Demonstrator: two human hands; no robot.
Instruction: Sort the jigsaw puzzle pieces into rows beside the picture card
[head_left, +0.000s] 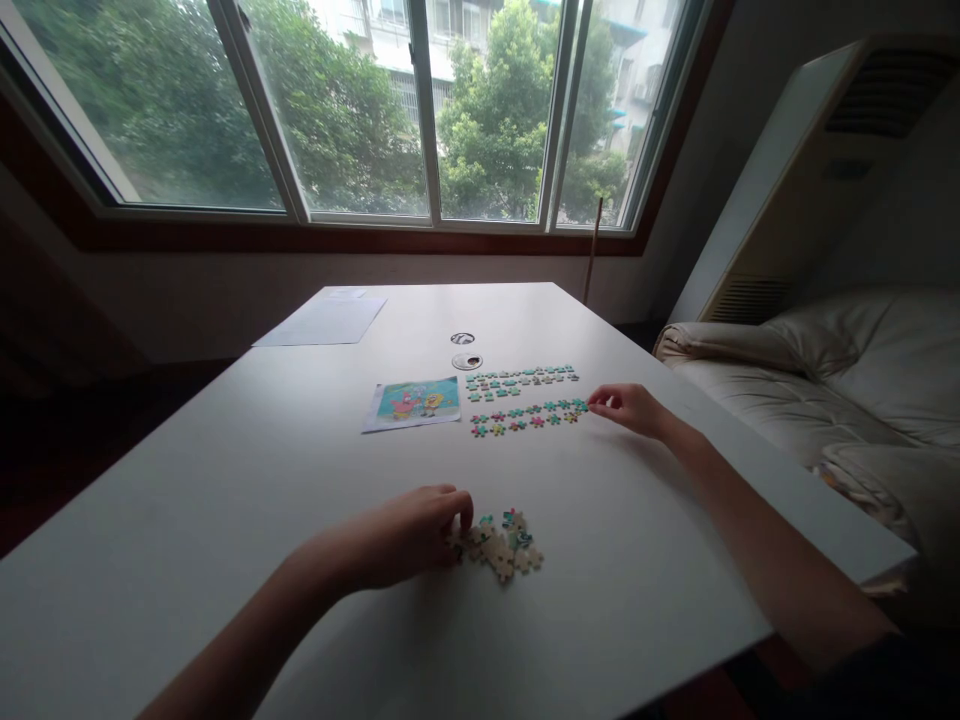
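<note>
The right grip (628, 408) is narrow, pinched close at the end piece (580, 406) of the lower rows (517, 424), to its 9 o'clock; whether it holds or merely touches it, I cannot tell. The left grip (433, 525) is curled at the pile (499, 553), to its 3 o'clock; any piece inside is hidden. Pieces look light, thin and stiff, probably best pinched by opposite edges, sparing the knobs. From the lower rows, the upper rows (521, 380) lie at 12 o'clock, the picture (416, 402) at 9, two discs (460, 361) at 11, all on the white surface (247, 480).
</note>
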